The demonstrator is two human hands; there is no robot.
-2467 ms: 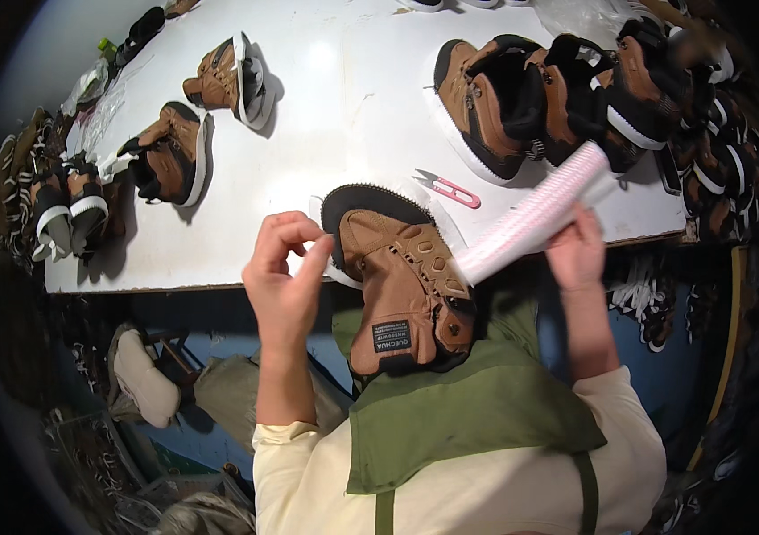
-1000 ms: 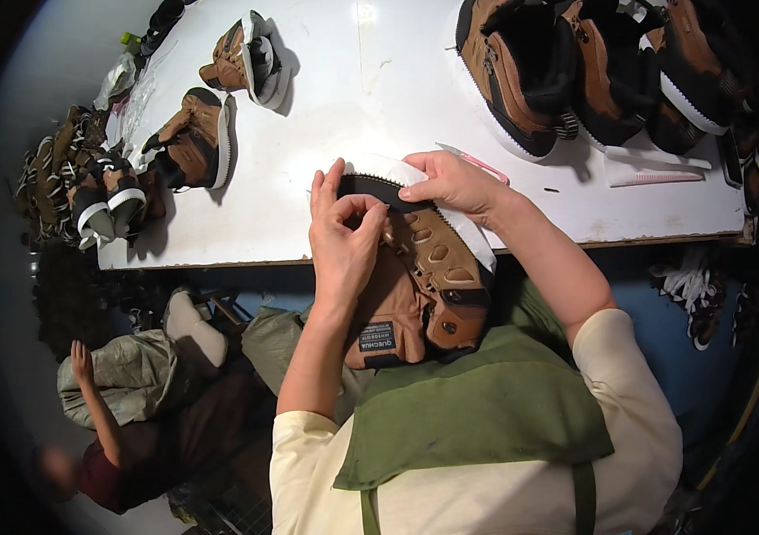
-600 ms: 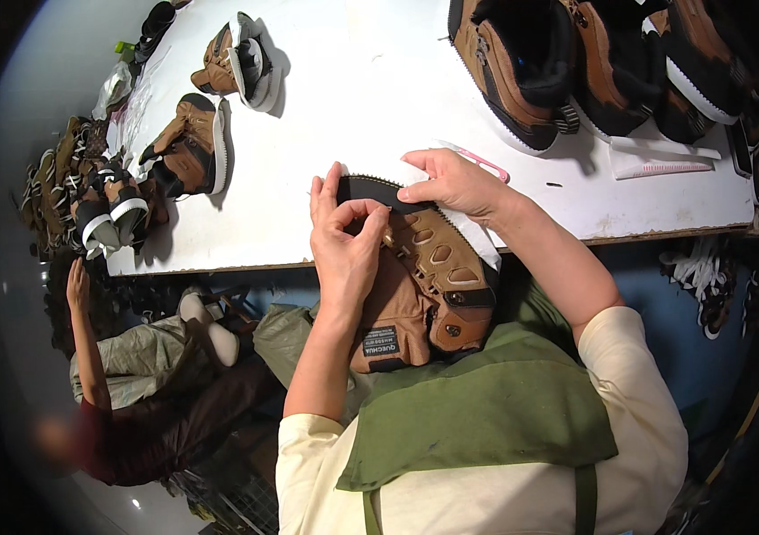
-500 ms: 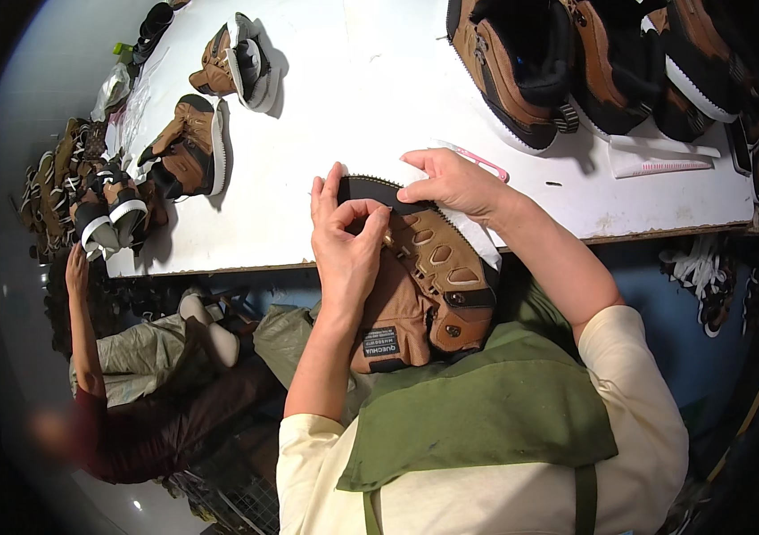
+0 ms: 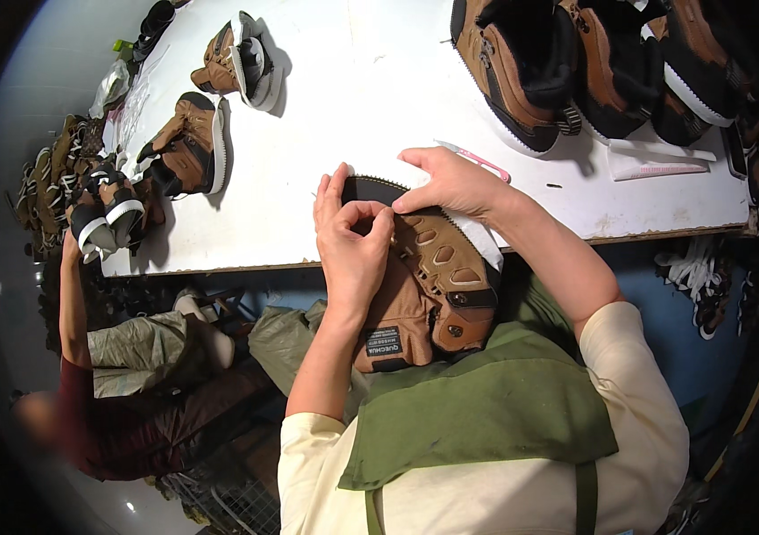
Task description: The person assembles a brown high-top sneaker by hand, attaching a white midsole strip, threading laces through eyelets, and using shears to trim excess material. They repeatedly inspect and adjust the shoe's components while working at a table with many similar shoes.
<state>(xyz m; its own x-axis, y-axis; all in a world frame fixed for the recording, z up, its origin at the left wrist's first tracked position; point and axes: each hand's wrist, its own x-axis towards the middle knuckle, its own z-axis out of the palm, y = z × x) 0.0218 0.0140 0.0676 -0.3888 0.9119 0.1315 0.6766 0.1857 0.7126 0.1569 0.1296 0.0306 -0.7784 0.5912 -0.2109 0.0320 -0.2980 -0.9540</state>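
A brown and black shoe upper [image 5: 433,245] leans from my lap against the table edge, its toe end pointing away from me. Zigzag stitching runs along its black toe border, with a white strip outside it. My left hand [image 5: 353,245] grips the left side of the toe, thumb and forefinger pinched in a ring over it; whether a needle or thread is in the pinch is too small to tell. On the far right edge, my right hand [image 5: 455,187] clasps the toe border, thumb on top and fingers behind. The lower part rests on my green apron [image 5: 486,410].
Brown-black boots [image 5: 522,80] stand at the table's back right, near a white packet [image 5: 660,162] and a pink-handled cutter [image 5: 478,162]. Two more boots [image 5: 190,147] lie at left. A co-worker's hand [image 5: 72,250] holds shoes [image 5: 107,209] beside the white table [image 5: 308,107].
My right thumb has shifted slightly left along the toe border, closer to my left fingertips. At left, the co-worker's arm and the shoes have moved a little.
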